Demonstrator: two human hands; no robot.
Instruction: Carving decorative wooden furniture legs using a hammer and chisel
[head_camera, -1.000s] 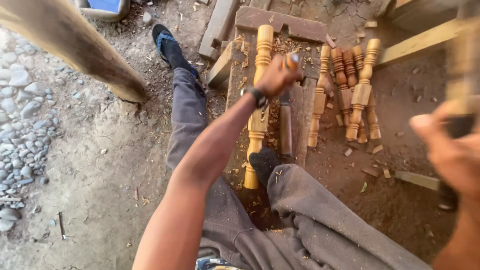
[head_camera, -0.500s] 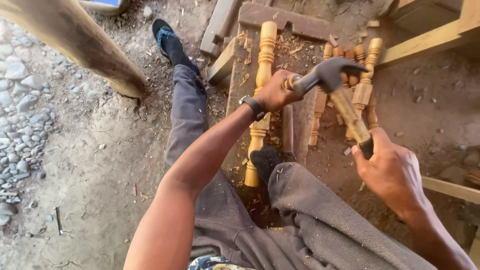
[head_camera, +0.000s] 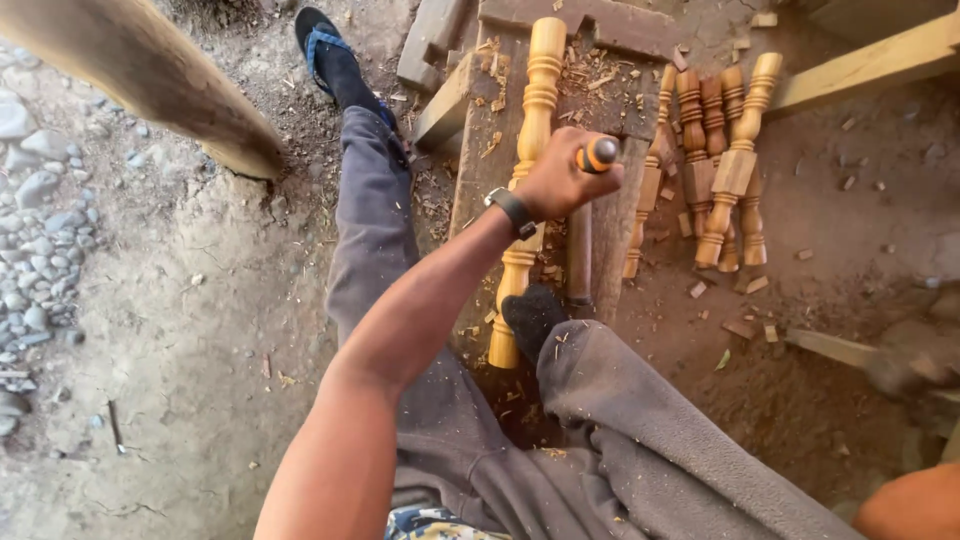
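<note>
Head view. The left hand (head_camera: 558, 180) was closed in a full fist around a chisel handle (head_camera: 600, 153), whose orange-and-black butt end stood clear above the knuckles. The tool's dark shaft (head_camera: 579, 262) ran down from the fist to the work board (head_camera: 470, 180), just beside the turned spindle (head_camera: 527, 170). That spindle lay lengthwise on the board, pale and already fully shaped with beads and coves, its near end next to a dark-socked foot (head_camera: 530, 318). Wood chips were scattered over the board and the ground around it.

The right hand (head_camera: 905, 372) appeared only as a blur at the right edge, gripping a blurred wooden handle (head_camera: 830, 348); how far its fingers were closed could not be told.

A batch of similar turned spindles (head_camera: 715, 165) lay stacked on the dirt to the right of the board. Judged from this, the turning was done on several pieces, and detail cutting on the spindle on the board was in hand, its extent not visible. A sandal (head_camera: 335, 55) lay on the far leg's foot.
</note>
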